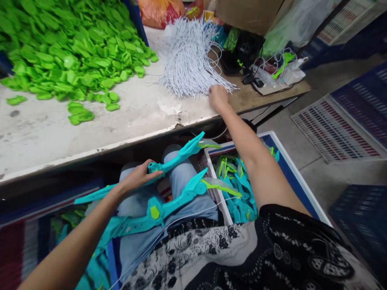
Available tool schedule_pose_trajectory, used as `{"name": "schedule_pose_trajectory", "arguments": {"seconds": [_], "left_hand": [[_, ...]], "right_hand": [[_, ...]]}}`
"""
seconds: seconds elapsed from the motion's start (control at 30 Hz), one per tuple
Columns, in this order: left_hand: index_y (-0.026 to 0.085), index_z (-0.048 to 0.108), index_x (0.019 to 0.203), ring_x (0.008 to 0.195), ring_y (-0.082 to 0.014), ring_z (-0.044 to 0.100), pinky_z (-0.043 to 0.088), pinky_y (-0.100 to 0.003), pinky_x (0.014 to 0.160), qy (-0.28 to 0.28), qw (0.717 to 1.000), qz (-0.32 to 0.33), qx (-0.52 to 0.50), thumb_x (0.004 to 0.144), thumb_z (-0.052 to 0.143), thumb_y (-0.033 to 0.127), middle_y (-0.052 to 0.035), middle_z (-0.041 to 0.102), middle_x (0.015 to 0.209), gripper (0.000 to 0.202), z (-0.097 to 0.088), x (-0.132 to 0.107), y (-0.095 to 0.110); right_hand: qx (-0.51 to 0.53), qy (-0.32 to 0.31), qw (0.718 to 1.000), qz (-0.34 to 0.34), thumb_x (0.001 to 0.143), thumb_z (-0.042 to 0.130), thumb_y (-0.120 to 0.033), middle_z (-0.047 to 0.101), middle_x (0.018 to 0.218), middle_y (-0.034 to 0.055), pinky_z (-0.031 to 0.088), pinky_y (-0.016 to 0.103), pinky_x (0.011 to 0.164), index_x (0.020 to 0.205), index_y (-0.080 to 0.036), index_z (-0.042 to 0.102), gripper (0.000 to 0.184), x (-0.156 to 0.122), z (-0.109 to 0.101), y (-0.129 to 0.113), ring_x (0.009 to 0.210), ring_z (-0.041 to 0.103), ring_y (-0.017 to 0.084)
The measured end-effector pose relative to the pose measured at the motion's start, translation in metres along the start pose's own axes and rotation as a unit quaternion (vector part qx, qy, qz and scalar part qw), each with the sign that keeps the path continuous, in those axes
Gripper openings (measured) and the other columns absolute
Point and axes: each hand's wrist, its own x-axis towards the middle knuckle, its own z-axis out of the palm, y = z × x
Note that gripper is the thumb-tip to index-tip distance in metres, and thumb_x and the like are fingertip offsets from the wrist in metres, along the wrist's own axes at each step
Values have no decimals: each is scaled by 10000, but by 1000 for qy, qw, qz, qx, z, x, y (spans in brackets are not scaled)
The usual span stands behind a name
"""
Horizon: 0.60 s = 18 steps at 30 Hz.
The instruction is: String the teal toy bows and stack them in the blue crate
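My left hand (142, 176) is closed around the middle of a turquoise plastic toy bow (183, 154) held over my lap. A second turquoise toy bow (177, 203) lies across my thighs, with a lime-green pentagon piece on its grip and a white string (193, 212) running along it. On the bench, my right hand (218, 97) has its fingers curled together at the near ends of a pile of white strings (190, 60). Its fingertips are partly hidden, and how many strings they pinch cannot be seen.
Green plastic pieces (78, 48) spill across the bench (136, 125) at left. A crate (299, 185) of turquoise bows stands at my right; more bows (95, 270) lie at lower left. Clutter and a cardboard box (248, 14) sit at the back. Plastic crates (341, 129) stand on the floor.
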Motion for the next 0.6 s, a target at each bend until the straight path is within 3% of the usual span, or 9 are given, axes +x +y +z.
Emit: {"name": "schedule_pose_trajectory", "arguments": {"seconds": [0.07, 0.13, 0.2, 0.27, 0.33, 0.4, 0.43, 0.5, 0.6], "left_hand": [[184, 617, 949, 798, -235, 646, 484, -273, 649, -63, 996, -27, -53, 698, 533, 695, -32, 690, 838, 576, -12, 5, 0], [175, 619, 1015, 842, -244, 649, 496, -276, 666, -47, 995, -64, -57, 672, 551, 696, -49, 693, 911, 628, -16, 9, -3], [157, 571, 1158, 874, -261, 645, 508, -306, 703, 14, 996, -83, -27, 649, 593, 667, -79, 681, 989, 722, -15, 9, -5], [142, 542, 1218, 928, -279, 631, 503, -350, 784, 103, 993, -58, 22, 678, 598, 619, -111, 662, 1041, 722, -9, 5, -1], [146, 586, 1155, 991, -284, 607, 470, -382, 880, 204, 977, 2, 57, 760, 544, 563, -125, 649, 1054, 576, 0, 0, 14], [164, 638, 1035, 998, -266, 600, 447, -378, 919, 239, 967, 77, 47, 821, 485, 514, -115, 655, 1023, 437, 14, 0, 39], [172, 648, 999, 976, -254, 606, 450, -368, 911, 216, 970, 110, 23, 832, 472, 500, -106, 662, 1011, 408, 23, 2, 54], [180, 655, 995, 931, -233, 618, 463, -342, 871, 118, 980, 152, -47, 835, 467, 486, -91, 674, 1025, 394, 43, 9, 81], [180, 677, 943, 822, -211, 629, 472, -303, 764, -53, 980, 144, -130, 836, 456, 480, -62, 700, 926, 387, 73, 19, 107]], "right_hand": [[10, -15, 1000, 7, 882, 478, -252, 637, 925, 179, 402, 508, 918, 913, -81, 653, 246, 3, -5, -1, 1027, 557, 312], [22, -30, 999, 9, 853, 514, -228, 641, 906, 173, 400, 516, 921, 879, -78, 657, 209, -11, -18, 3, 1039, 563, 325], [55, -59, 997, 11, 796, 582, -218, 648, 858, 144, 414, 501, 921, 824, -94, 663, 151, -43, -39, 10, 1016, 579, 318], [137, -106, 984, 38, 721, 655, -219, 648, 766, 92, 462, 452, 875, 772, -122, 664, 109, -93, -60, 21, 910, 614, 273], [266, -172, 941, 119, 656, 703, -229, 642, 669, 44, 513, 387, 758, 729, -146, 656, 120, -152, -76, 31, 730, 623, 206], [357, -207, 891, 190, 648, 711, -275, 663, 653, 33, 524, 348, 671, 717, -163, 644, 148, -208, -81, 40, 636, 616, 173], [373, -203, 881, 209, 649, 715, -301, 671, 661, 37, 523, 337, 656, 709, -166, 641, 166, -233, -79, 44, 623, 616, 167], [373, -166, 884, 228, 647, 726, -353, 677, 670, 39, 516, 326, 651, 692, -171, 646, 204, -269, -70, 50, 620, 614, 162], [366, -97, 891, 250, 640, 722, -421, 665, 655, 19, 501, 316, 635, 685, -182, 659, 252, -295, -53, 55, 608, 593, 152]]}}
